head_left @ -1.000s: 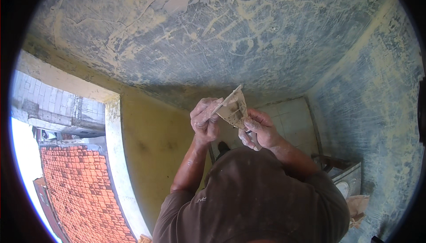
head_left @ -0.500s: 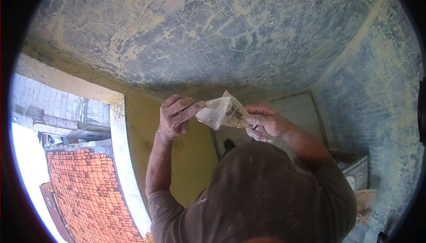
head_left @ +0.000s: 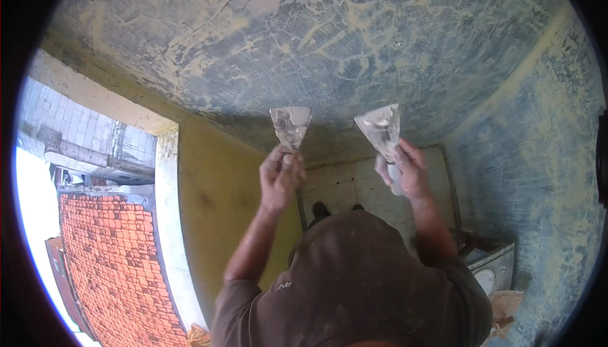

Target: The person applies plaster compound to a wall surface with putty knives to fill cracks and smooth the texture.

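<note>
We hold 2 putty knives apart from each other, blades upward, in front of the scraped wall [head_left: 380, 49]. Our left hand [head_left: 282, 173] has its fingers clamped on the narrow lower end of the left putty knife [head_left: 291, 125]; our right hand [head_left: 410, 169] grips the right putty knife [head_left: 382, 126] by its pale handle. Pale paste coats both blades, so we judge this step to be working paste between them; the next move calls for steady blades and firm grips.
</note>
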`<state>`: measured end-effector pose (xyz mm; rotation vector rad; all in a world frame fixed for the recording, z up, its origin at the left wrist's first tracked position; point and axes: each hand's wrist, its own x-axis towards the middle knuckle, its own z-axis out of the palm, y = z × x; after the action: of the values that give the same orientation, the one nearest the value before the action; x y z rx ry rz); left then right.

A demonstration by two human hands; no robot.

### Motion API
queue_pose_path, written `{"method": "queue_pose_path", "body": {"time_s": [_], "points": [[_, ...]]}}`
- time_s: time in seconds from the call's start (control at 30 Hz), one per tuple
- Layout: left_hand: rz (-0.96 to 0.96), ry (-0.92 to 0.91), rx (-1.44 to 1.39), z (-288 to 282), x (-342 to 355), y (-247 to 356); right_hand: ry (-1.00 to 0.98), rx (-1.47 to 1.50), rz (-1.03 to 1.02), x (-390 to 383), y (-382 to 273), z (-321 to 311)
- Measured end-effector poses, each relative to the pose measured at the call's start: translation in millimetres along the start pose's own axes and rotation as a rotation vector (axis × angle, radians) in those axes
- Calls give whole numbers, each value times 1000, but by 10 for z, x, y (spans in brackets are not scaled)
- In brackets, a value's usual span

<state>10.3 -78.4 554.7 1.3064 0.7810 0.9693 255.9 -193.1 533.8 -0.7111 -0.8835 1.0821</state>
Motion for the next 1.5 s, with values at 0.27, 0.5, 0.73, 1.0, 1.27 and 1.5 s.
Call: {"method": "queue_pose_path", "body": {"time_s": [0.27,0.5,0.73,1.0,1.27,1.5], "points": [[-240,-131,-162,441,-262,116,46,-1026,-774,289,516,141],[-237,-132,-218,396,-309,115,-40,-1170,-739,268,945,-278],[3,3,-163,370,-201,-123,57,96,223,-161,305,-82],[818,-207,489,235,104,-117,-211,96,781,65,-550,182],[1025,-366,771,-97,292,95,-220,134,718,34,-553,265],[1117,-388,893,-309,308,263,-243,207,700,-48,-438,313]]}}
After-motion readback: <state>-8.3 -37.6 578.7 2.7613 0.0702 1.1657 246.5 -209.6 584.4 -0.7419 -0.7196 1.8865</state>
